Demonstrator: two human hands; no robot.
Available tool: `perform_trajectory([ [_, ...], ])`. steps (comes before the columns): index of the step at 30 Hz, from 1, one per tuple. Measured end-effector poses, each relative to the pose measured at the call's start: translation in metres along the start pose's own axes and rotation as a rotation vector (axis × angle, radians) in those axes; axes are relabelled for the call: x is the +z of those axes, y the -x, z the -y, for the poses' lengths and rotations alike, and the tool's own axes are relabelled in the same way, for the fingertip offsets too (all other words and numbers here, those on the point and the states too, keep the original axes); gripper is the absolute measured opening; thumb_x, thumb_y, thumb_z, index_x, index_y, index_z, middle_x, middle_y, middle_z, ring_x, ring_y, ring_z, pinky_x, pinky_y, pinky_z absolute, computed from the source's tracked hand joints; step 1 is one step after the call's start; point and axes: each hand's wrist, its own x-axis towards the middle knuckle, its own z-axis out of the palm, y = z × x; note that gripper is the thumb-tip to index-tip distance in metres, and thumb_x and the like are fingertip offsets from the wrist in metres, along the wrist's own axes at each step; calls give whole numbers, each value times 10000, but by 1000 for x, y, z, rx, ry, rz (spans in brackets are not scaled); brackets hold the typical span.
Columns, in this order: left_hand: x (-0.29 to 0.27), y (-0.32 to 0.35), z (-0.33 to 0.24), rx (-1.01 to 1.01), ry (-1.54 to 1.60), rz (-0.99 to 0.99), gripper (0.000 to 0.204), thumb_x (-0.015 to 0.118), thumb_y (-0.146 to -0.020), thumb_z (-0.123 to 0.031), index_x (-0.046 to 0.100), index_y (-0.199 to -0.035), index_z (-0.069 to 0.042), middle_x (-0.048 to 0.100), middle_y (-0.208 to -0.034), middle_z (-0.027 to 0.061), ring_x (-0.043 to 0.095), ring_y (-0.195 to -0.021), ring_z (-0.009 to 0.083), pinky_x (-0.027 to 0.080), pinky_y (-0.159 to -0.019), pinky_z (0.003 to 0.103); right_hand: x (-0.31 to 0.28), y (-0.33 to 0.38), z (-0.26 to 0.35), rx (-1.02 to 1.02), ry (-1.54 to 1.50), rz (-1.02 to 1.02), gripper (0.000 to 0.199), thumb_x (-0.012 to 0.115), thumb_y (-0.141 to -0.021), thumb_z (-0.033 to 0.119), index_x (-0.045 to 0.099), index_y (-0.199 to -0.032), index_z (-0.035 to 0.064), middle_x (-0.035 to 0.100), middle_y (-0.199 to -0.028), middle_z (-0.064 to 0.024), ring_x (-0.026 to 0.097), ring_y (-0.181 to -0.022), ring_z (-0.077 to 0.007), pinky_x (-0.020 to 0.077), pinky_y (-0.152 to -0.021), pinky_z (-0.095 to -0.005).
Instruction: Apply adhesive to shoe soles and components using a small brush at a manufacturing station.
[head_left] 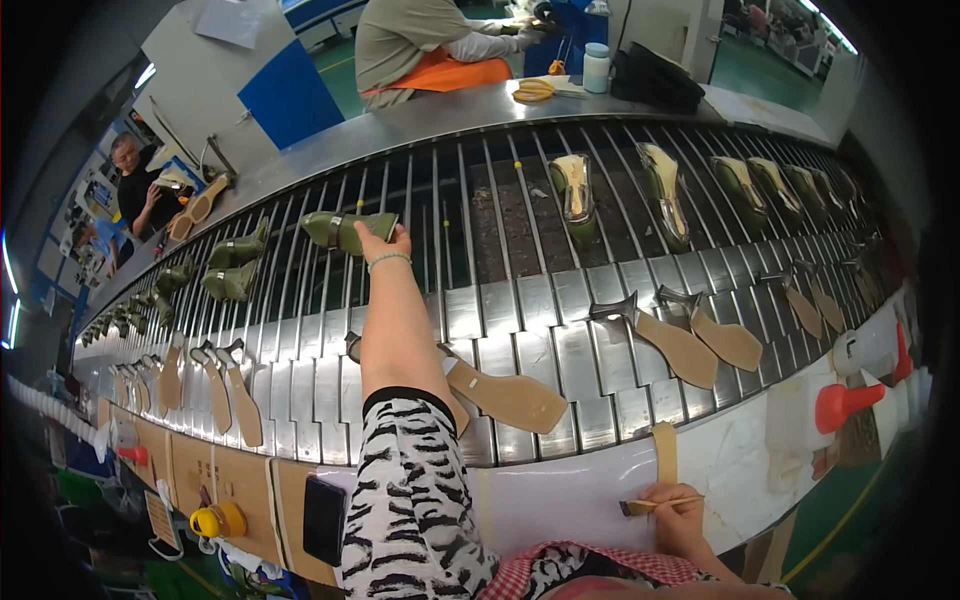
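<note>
Left hand [380, 243] reached far out over the slatted conveyor [520, 330], fingers closed on the near end of an olive-green shoe upper on its last [345, 229]; the shoe lies on its side across the upper rods, toe or heel pointing away left of the grip, I cannot tell which. A pale band crosses the shoe just left of the fingers. Grip looks like a pinch-and-wrap at one end only, so the rest of the shoe hangs out sideways from the hand; likely stiff because of the last inside, moderately light, upper material soft and probably smooth, so it may pivot in the fingers if lifted from the end. A hold nearer the band, around the waist, would balance it better. Bead bracelet [388, 260] at the wrist, zebra-print sleeve [415, 480] below the elbow. Right hand [677, 510] down at the near edge, well apart from the left, fingers closed narrowly on a small brush [655, 504], its head pointing left of the grip, beside a tan strip [664, 452] on the white work ledge [560, 505]. Tan insole boards with grey heels [505, 395] lie between the two hands. More green lasted shoes [575, 195] sit beyond and to the right of the left hand's grip. Another person in an orange apron [440, 72] works across the belt.
</note>
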Motion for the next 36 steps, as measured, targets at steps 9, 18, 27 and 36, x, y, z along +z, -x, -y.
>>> perform_trajectory([
  [9,-32,42,-89,-15,-390,-81,148,691,-817,-131,592,-928,-135,603,-824,44,534,-627,184,403,-485,226,11,5,2,-1,104,46,98,623,-840,0,609,-937,-1,630,-1008,-157,602,-958,-219,468,-882,-344],
  [18,-85,270,-167,53,-1010,447,257,733,-793,-219,616,-1010,-148,630,-846,-40,563,-677,88,367,-506,206,16,18,1,-36,123,-10,97,610,-859,10,603,-956,7,643,-1006,-98,600,-908,-145,475,-834,-284],
  [27,-110,359,-138,128,-1412,657,250,649,-871,-332,642,-902,-84,601,-734,-32,495,-601,42,344,-511,196,-11,61,85,-384,-161,-72,126,589,-907,88,570,-1012,22,628,-1000,-93,599,-910,-180,467,-853,-314],
  [36,-190,397,-63,506,-1992,916,666,759,-751,-354,489,-1227,24,566,-1111,143,539,-1010,251,433,-861,338,-72,111,106,-429,80,-279,155,622,-893,74,581,-1030,14,635,-912,-47,602,-821,-115,480,-788,-235],
])
